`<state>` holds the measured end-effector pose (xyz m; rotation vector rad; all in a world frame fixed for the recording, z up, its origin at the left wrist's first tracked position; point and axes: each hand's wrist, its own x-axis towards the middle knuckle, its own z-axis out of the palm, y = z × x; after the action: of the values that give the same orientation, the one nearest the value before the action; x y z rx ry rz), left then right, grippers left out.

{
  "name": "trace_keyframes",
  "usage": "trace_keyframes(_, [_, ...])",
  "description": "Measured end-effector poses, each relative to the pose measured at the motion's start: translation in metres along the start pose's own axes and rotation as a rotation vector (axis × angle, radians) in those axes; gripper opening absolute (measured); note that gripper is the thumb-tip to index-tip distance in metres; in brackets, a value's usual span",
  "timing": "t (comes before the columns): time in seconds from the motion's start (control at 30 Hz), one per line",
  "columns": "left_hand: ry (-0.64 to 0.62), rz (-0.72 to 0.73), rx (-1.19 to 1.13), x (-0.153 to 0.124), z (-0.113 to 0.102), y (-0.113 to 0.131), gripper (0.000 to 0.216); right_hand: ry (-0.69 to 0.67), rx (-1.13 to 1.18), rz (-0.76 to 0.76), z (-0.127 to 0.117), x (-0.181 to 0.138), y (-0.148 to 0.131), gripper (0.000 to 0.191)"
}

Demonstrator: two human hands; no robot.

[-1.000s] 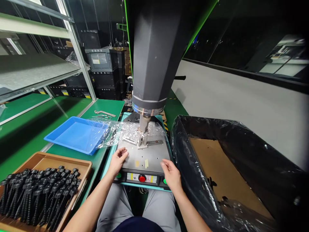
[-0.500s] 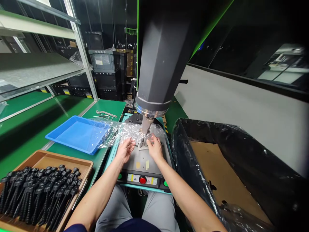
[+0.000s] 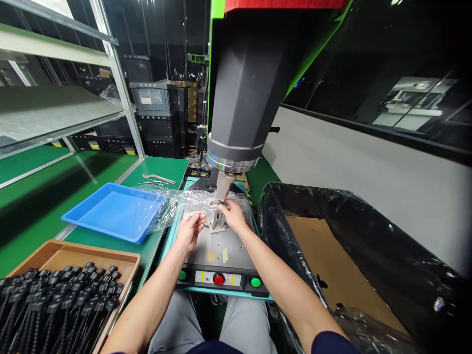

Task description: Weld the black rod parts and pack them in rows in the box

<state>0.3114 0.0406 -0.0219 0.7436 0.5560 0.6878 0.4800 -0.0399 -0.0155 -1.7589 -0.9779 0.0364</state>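
Observation:
My left hand is closed in a pinch at the near edge of a crinkled clear plastic film. This film stretches from the blue tray to the metal fixture. My right hand reaches to the top of the fixture from the right, its fingers bent together around a spot just below the welding horn. Something small and dark shows at those fingertips, too hidden to name. Above both hands hangs the grey press head, its horn close over the fixture.
A brown tray of black ribbed parts with knob-like ends stands at left. Behind it lies a blue tray, and a wrench farther back. Red and green buttons line the machine front. A plastic-lined bin is at right.
My right hand has moved slightly up and left, its fingers now closer over the fixture top. My left hand has drawn a little down, its fingers more tightly closed. The view has shifted slightly.

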Motion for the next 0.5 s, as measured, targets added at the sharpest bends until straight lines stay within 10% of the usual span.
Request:
trace_keyframes(0.2, [0.021, 0.042, 0.062, -0.002, 0.000, 0.004, 0.017, 0.047, 0.025, -0.050, -0.013, -0.013, -0.020, 0.028])
trace_keyframes(0.5, [0.152, -0.133, 0.144, -0.035, -0.034, -0.030, 0.027, -0.124, 0.196, 0.039, -0.043, -0.120, -0.047, 0.031])
